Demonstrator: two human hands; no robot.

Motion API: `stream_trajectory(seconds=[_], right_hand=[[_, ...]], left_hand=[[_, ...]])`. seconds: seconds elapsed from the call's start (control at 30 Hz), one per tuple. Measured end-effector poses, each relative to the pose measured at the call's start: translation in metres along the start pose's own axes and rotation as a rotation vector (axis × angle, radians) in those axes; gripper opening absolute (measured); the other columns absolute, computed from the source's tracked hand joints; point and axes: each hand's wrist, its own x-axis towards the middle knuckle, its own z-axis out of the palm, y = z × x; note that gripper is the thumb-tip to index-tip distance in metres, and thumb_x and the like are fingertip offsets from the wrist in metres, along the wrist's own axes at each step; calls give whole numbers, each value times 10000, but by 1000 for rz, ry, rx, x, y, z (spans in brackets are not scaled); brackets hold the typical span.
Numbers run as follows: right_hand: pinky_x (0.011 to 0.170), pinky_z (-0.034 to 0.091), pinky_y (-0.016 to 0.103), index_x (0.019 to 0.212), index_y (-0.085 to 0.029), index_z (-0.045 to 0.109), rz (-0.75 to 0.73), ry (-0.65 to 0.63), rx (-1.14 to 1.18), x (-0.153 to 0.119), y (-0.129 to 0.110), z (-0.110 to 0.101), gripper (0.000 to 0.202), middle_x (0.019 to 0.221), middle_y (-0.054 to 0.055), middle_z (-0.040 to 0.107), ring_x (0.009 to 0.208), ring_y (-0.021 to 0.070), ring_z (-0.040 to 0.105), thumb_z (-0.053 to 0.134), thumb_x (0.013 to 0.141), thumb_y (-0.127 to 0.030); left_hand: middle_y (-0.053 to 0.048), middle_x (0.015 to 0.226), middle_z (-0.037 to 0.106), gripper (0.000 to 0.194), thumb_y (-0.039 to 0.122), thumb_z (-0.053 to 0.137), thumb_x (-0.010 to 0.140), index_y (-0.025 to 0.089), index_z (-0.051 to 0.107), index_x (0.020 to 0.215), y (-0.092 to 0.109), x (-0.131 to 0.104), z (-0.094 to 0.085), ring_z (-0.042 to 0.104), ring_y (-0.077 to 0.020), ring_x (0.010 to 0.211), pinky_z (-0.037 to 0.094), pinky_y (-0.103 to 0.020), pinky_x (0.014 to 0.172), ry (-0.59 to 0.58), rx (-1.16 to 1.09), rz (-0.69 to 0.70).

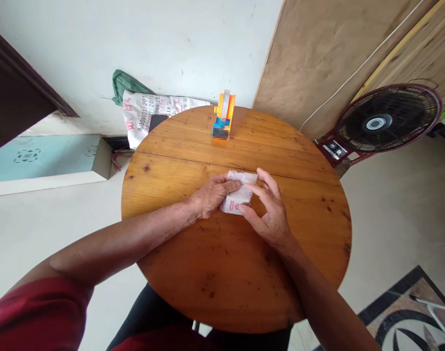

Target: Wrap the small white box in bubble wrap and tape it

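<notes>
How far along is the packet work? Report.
Looks done: the packet is in translucent wrap. In hand: the left hand grips it; the right hand is at its edge. Possibly left: taping; the tape dispenser stands untouched. Whether tape is already on, I can't tell.

I sit in what looks like a home: a round wooden counter before me, a black-and-red household fan at right, printed sacks against a scuffed white wall, pale flooring below.
</notes>
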Motion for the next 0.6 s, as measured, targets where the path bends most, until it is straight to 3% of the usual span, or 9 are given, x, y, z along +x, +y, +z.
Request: stream_trajectory(seconds=[0.13, 0.4, 0.6], right_hand=[[1093, 394, 563, 1126, -259, 642, 11, -10, -20, 0, 1, 4, 298, 1503, 128, 448, 1324, 336, 503, 643, 884, -432], [1114, 387, 546, 1078, -254, 637, 67, -1, 95, 2, 2, 3, 246, 1455, 121, 500, 1344, 316, 491, 631, 887, -410], [1103, 406, 516, 1085, -247, 635, 68, 15, 118, 3, 6, -1, 223, 1393, 129, 537, 1335, 295, 499, 612, 906, -378]], left_hand=[[-12, 738, 673, 323, 282, 828, 684, 124, 672, 919, -1, 0, 0, 591, -115, 563, 450, -236, 539, -1, -34, -28], [-46, 841, 696, 351, 324, 813, 695, 123, 692, 957, -4, 2, -1, 637, -148, 679, 493, -264, 634, -46, -60, -57], [-66, 977, 688, 537, 383, 794, 725, 177, 663, 1202, 7, -3, -2, 647, -176, 790, 549, -314, 698, -287, 10, -90]])
